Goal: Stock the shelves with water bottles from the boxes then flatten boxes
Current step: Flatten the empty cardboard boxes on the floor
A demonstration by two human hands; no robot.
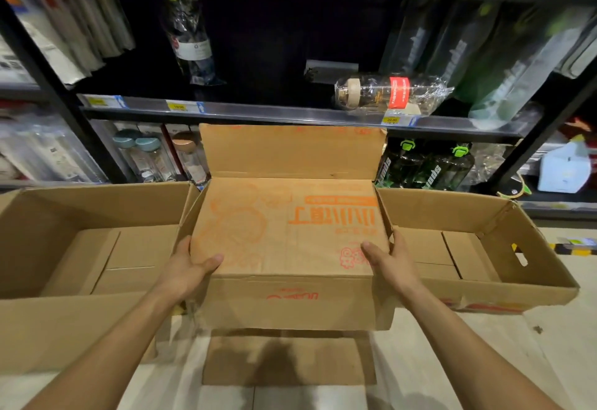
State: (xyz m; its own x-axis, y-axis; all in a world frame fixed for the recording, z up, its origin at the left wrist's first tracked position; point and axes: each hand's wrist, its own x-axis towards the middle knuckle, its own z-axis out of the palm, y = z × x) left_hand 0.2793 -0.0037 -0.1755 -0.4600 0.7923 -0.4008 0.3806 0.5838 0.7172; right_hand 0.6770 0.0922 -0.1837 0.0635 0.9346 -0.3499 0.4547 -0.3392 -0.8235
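Observation:
A brown cardboard box [287,235] with orange print sits in front of me, its far flap standing up against the shelf. My left hand [190,267] grips its left edge, thumb on the top panel. My right hand [387,261] grips the right edge the same way. A clear water bottle [387,91] with a red label lies on its side on the middle shelf [258,112]. Another wrapped bottle [190,41] stands farther left on that shelf.
An open box [80,248] stands at the left and another open box [478,248] at the right, both showing only their bottom flaps. A flat cardboard piece [287,361] lies on the floor below. Lower shelf holds bottles [426,164] and flasks [148,157].

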